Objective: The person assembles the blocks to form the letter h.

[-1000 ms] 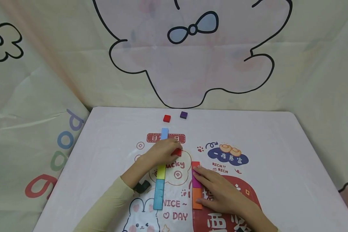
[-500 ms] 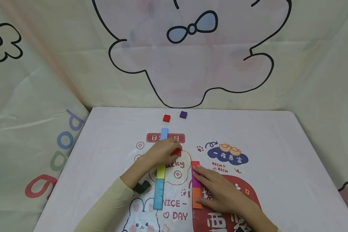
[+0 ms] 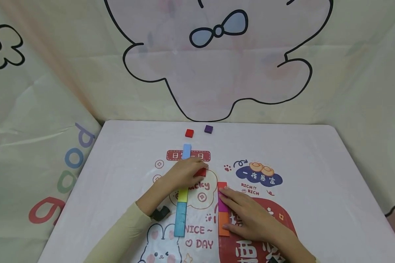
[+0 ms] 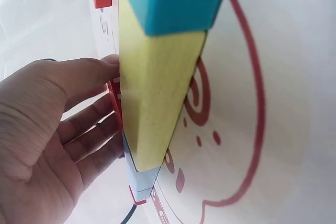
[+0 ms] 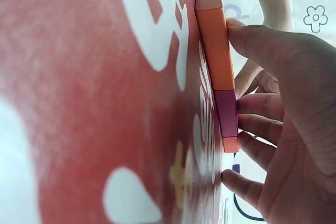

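In the head view my left hand [image 3: 183, 173] reaches over a row of blocks, its thumb and fingers on either side of a red block [image 3: 202, 172] that it pinches. The row shows a light blue block [image 3: 186, 150], a yellow block [image 4: 152, 93] and a teal block [image 3: 180, 219]; my hand hides its middle. To the right, my right hand [image 3: 250, 215] rests with extended fingers on a second row: a small orange-red block [image 3: 222, 185], a magenta block [image 5: 227, 113] and an orange block [image 5: 215, 45]. The right thumb touches the orange block, and fingertips touch the magenta one.
A small red cube [image 3: 189, 133] and a dark purple cube [image 3: 209, 129] lie near the table's far edge. The white table [image 3: 316, 164] bears printed drawings and lettering. A hanging cloth [image 3: 69, 87] stands behind and at the sides.
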`<control>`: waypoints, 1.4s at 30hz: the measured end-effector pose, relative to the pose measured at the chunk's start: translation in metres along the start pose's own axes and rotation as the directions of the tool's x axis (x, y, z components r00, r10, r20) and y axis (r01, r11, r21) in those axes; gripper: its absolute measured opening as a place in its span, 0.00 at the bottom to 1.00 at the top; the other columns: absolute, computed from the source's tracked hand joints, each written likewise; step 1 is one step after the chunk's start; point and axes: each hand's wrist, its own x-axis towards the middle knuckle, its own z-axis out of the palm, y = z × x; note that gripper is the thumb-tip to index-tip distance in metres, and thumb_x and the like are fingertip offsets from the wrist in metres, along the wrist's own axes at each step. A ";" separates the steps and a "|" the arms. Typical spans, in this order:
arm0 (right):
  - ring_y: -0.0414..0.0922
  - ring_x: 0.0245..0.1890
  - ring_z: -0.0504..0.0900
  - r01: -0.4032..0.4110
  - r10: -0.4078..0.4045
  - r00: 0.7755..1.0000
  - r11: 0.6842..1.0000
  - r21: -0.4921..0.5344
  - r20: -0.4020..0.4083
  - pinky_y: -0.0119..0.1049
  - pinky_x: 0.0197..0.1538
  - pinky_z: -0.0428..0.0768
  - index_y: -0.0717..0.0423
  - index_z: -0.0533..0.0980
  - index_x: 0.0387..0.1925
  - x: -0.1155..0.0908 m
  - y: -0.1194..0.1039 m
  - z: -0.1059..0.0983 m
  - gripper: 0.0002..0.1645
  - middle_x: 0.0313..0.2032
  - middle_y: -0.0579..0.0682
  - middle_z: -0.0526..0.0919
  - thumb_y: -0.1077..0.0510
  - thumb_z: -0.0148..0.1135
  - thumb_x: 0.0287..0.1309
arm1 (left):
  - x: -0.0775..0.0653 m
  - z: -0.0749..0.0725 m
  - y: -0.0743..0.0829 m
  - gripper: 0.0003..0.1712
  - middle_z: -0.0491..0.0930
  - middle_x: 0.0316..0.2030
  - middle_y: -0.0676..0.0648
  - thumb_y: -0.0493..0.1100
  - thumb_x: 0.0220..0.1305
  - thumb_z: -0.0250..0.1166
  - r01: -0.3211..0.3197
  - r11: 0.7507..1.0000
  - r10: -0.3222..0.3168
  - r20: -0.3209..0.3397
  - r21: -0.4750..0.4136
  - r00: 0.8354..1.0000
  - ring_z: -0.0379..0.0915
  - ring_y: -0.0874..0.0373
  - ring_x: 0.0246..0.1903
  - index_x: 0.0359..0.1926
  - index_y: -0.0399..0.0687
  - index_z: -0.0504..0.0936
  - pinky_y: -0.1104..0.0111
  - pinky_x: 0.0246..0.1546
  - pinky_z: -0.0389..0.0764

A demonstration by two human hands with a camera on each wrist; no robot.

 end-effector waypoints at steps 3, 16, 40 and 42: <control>0.46 0.79 0.68 -0.006 0.006 1.000 1.000 0.001 0.004 0.53 0.74 0.78 0.43 0.65 0.80 0.000 0.000 0.000 0.53 0.81 0.41 0.65 0.30 0.71 0.60 | 0.001 -0.001 0.000 0.25 0.84 0.63 0.50 0.52 0.70 0.71 -0.001 1.000 0.001 0.000 -0.006 1.000 0.79 0.54 0.64 0.66 0.55 0.83 0.58 0.67 0.83; 0.45 0.79 0.68 -0.016 0.016 1.000 1.000 0.003 -0.006 0.52 0.73 0.78 0.42 0.65 0.80 -0.002 0.001 0.001 0.53 0.81 0.40 0.65 0.29 0.71 0.59 | 0.018 -0.020 -0.011 0.26 0.83 0.62 0.47 0.53 0.73 0.68 0.045 0.999 -0.046 -0.103 -0.014 0.994 0.80 0.52 0.62 0.68 0.52 0.81 0.56 0.66 0.83; 0.46 0.80 0.66 -0.044 0.043 0.999 0.998 0.039 0.033 0.55 0.74 0.77 0.42 0.64 0.81 0.000 -0.002 -0.003 0.62 0.82 0.39 0.62 0.21 0.72 0.50 | 0.050 -0.039 -0.055 0.29 0.79 0.64 0.40 0.49 0.74 0.65 0.177 0.984 -0.180 -0.235 -0.034 0.955 0.78 0.45 0.62 0.70 0.41 0.78 0.52 0.64 0.84; 0.47 0.80 0.67 -0.045 0.044 0.998 0.998 0.031 0.033 0.54 0.74 0.77 0.43 0.64 0.81 -0.001 -0.003 -0.004 0.63 0.82 0.40 0.63 0.21 0.72 0.50 | 0.054 -0.039 -0.055 0.28 0.79 0.64 0.40 0.49 0.74 0.65 0.187 0.982 -0.191 -0.237 -0.038 0.953 0.79 0.45 0.63 0.69 0.41 0.79 0.52 0.64 0.84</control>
